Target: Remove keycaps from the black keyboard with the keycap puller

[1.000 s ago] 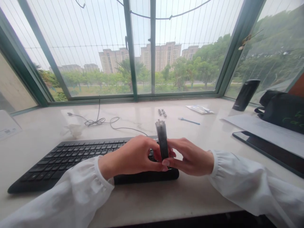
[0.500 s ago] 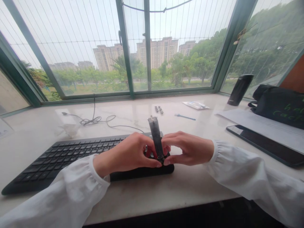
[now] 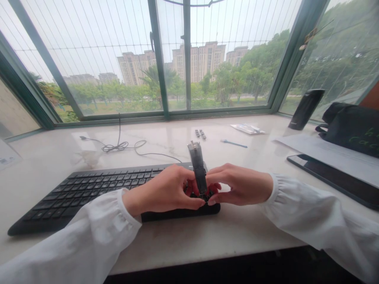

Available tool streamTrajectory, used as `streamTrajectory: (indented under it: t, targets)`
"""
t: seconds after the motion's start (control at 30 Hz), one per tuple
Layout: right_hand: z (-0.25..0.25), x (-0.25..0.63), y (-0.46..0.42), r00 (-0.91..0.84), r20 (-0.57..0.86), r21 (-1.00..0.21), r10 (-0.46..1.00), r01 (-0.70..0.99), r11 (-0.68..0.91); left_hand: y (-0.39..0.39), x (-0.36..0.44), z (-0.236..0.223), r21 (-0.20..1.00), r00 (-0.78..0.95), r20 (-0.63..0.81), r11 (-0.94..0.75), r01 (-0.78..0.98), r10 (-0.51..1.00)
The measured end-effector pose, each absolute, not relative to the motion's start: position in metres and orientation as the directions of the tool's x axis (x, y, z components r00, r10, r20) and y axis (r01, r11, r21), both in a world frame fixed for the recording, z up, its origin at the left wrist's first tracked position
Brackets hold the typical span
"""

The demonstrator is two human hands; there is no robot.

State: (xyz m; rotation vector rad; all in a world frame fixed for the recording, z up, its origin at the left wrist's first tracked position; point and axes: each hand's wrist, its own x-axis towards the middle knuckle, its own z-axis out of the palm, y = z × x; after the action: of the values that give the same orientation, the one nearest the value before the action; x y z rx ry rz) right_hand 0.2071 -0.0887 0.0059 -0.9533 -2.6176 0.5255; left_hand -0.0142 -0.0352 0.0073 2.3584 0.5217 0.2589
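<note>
Pinching a slim dark gadget [image 3: 197, 167] over the keyboard's [image 3: 100, 187] right end, leaning toward 11 o'clock.
Left hand [image 3: 166, 189] has its 9 o'clock side, right hand [image 3: 239, 184] its 3, thumb tips nearly meeting at 6. Little grey pieces [image 3: 202, 134] on the bench [image 3: 177, 244] at 12, blue stick [image 3: 235, 143] at 1, phone [image 3: 328, 179] at 3.

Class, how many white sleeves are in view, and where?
2: the left sleeve overlaps the keyboard; the right sleeve crosses the tabletop. Both run out of frame. No others show. The left grip and right grip hold a narrow dark object.
</note>
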Motion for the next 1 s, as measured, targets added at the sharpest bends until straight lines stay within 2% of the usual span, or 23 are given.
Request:
streamTrajectory:
  t: [0.3,0.6,1.0]
  targets:
    - [0.005,0.207,-0.088,-0.735,0.174,-0.473,0.655,0.521,0.710,-0.030,-0.016,0.008,0.629,0.902,-0.017,-0.697,0.345,0.431]
    - [0.003,0.205,-0.090,-0.729,0.180,-0.347,0.660,0.581,0.736,-0.032,-0.020,0.021,0.572,0.936,-0.016,-0.765,0.296,0.350]
    - [0.003,0.206,-0.088,-0.753,0.213,-0.319,0.623,0.549,0.773,-0.036,-0.016,0.017,0.542,0.933,0.076,-0.800,0.258,0.353]
